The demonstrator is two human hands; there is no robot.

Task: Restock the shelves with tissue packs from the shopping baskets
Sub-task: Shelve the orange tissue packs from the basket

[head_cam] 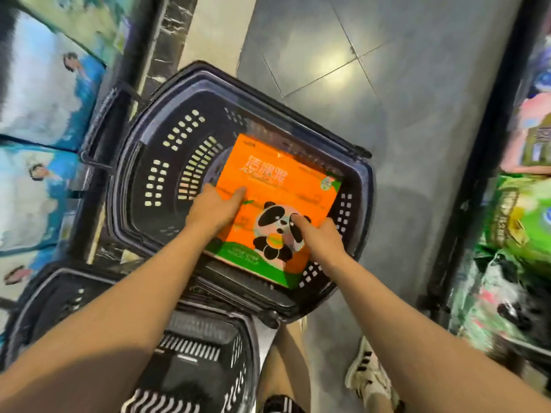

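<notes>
An orange tissue pack (pixel 283 186) with a panda picture lies tilted inside a black shopping basket (pixel 155 162) on the floor. My left hand (pixel 216 208) grips the pack's left edge, thumb on top and fingers hidden underneath. My right hand (pixel 316 234) grips the pack's right lower side, thumb on the panda print and fingers hidden behind the edge. A second black basket (pixel 59 293) sits nearer me at the lower left, and no packs are visible in it.
Blue-and-white tissue packs (pixel 44 93) fill the shelf on the left. Green and pink packs (pixel 518 222) fill the shelf on the right. Grey tiled floor (pixel 387 84) runs between them. My legs and a white shoe (pixel 369 380) stand below the baskets.
</notes>
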